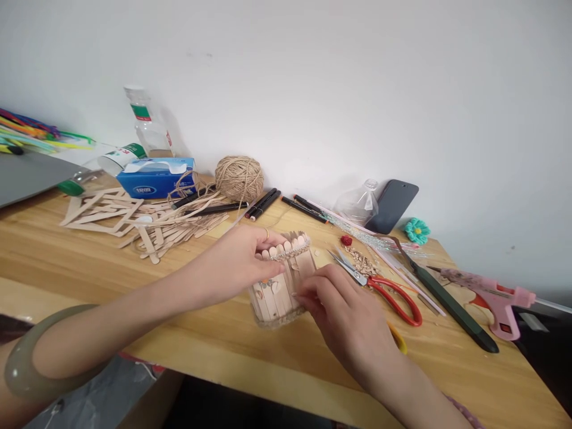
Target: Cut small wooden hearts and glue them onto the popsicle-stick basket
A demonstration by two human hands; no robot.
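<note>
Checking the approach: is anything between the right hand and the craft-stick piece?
Nothing visible. The right hand has its fingertips right at the lower right of the craft-stick piece; actual contact is hard to tell. The left hand grips the upper left edge, and the scissors lie beyond the right hand, outside that gap.

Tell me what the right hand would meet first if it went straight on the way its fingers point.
The stick cup, almost at once: the right hand's fingertips are at its side, though whether they touch it is hard to judge from this view.
</note>
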